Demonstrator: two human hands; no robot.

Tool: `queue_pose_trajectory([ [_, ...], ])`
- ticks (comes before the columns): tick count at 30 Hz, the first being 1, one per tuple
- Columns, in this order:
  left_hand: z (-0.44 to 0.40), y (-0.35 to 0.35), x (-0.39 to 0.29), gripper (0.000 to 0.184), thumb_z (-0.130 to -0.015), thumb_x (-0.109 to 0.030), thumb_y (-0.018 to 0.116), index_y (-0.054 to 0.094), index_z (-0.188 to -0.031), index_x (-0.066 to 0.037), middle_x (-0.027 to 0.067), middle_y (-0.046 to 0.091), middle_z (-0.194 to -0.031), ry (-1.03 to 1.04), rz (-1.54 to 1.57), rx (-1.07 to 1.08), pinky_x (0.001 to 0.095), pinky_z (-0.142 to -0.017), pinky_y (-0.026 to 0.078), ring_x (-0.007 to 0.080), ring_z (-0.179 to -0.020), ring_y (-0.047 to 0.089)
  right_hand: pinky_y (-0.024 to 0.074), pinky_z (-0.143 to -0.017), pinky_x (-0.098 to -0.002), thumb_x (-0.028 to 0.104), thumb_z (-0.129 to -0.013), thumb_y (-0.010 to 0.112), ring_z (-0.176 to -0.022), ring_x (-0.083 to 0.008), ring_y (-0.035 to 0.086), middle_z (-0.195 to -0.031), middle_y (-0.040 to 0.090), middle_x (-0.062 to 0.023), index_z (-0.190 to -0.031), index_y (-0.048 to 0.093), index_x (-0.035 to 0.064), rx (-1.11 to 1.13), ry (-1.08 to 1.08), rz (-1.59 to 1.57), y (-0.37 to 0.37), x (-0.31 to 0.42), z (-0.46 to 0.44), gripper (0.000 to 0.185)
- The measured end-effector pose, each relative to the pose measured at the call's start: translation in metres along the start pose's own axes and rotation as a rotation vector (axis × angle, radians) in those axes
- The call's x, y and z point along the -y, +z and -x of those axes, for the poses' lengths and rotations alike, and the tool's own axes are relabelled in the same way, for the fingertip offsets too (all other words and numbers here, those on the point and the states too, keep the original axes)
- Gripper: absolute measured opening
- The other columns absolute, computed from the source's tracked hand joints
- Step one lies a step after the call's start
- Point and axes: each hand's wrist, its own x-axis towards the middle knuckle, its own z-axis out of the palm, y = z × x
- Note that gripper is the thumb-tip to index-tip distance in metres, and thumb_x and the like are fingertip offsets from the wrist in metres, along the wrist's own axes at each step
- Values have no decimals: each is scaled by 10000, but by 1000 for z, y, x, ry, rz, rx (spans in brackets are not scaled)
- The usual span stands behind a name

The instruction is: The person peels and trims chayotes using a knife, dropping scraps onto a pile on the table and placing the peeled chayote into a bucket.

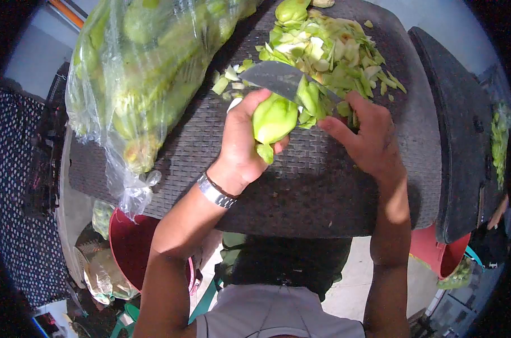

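Note:
My left hand (239, 143), with a metal-band watch (215, 192) on its wrist, is wrapped round a pale green chayote (275, 119). A strip of green peel (265, 152) hangs at the chayote's lower end. In my right hand (372, 135) is a knife (272, 78), its handle mostly hidden by fingers and peel. The broad dark blade points left across the top of the chayote, and a piece of green peel (308, 94) lies against it. Beyond the knife, a heap of peelings (337, 53) spreads over the dark woven-pattern tabletop (300, 194).
A knotted clear plastic bag (148, 73) full of chayotes lies at the left of the table. Another chayote (292, 11) sits at the far edge. Red tubs stand below, one left (130, 245) and one right (435, 252). A dark chair back (463, 135) rises at the right.

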Motion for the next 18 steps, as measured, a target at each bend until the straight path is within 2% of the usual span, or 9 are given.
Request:
queue_pose_trajectory([
  [3, 7, 14, 5, 300, -1044, -353, 497, 615, -1146, -97, 46, 701, -1039, 60, 53, -108, 299, -455, 461, 165, -759, 669, 534, -635, -490, 536, -798, 832, -712, -428, 687, -739, 660, -196, -941, 619, 14, 45, -69, -64, 7, 11, 2, 582],
  [4, 9, 0, 3, 343, -1033, -396, 558, 622, -1192, -98, 55, 706, -1098, -7, 141, -22, 338, -597, 553, 181, -862, 694, 536, -638, -490, 531, -801, 831, -716, -429, 687, -743, 663, -196, -940, 615, 16, 93, -93, -40, 8, 18, 4, 575],
  [7, 0, 7, 10, 481, -1062, -443, 477, 549, -1421, -131, 94, 661, -1337, 23, 72, -31, 414, -964, 567, 261, -1165, 662, 540, -651, -487, 532, -802, 829, -735, -434, 688, -753, 665, -196, -920, 606, 19, 172, -98, -63, 14, 25, 10, 572],
  [8, 9, 12, 14, 502, -1053, -442, 509, 529, -1450, -136, 110, 595, -1437, 111, -7, -62, 460, -1132, 448, 273, -1285, 590, 541, -656, -486, 536, -802, 828, -743, -436, 688, -755, 665, -196, -911, 603, 19, 187, -92, -87, 16, 24, 10, 574],
  [10, 11, 12, 15, 503, -1052, -448, 512, 526, -1453, -144, 118, 568, -1467, 134, -98, -21, 464, -1148, 431, 281, -1318, 567, 541, -658, -482, 544, -799, 827, -749, -435, 689, -759, 664, -200, -889, 596, 19, 153, -146, -63, 20, 20, 11, 581],
  [13, 5, 3, 17, 496, -1058, -456, 489, 524, -1456, -162, 115, 578, -1450, 107, -99, -103, 426, -1020, 518, 279, -1265, 605, 539, -656, -479, 565, -793, 823, -750, -432, 689, -762, 660, -207, -870, 593, 15, 125, -164, -34, 17, 16, 8, 602],
  [15, 5, 4, 15, 422, -1063, -446, 487, 546, -1364, -157, 92, 616, -1276, 62, -69, -185, 350, -766, 491, 244, -1037, 628, 537, -654, -478, 582, -791, 817, -749, -430, 687, -764, 659, -211, -866, 595, 14, 110, -148, -5, 12, 10, 5, 615],
  [17, 15, 29, -2, 321, -1064, -421, 510, 593, -1177, -132, 54, 668, -960, 20, -45, -245, 237, -394, 339, 177, -652, 624, 534, -654, -477, 598, -792, 808, -746, -429, 685, -768, 659, -212, -868, 600, 15, 97, -135, 41, 5, 1, 2, 624],
  [18, 13, 22, -2, 311, -1065, -406, 495, 588, -1145, -120, 62, 656, -901, 21, 41, -145, 249, -392, 313, 171, -554, 560, 501, -658, -444, 454, -801, 836, -735, -429, 654, -757, 629, -214, -945, 596, 7, 79, -160, 63, 5, -2, 3, 527],
])
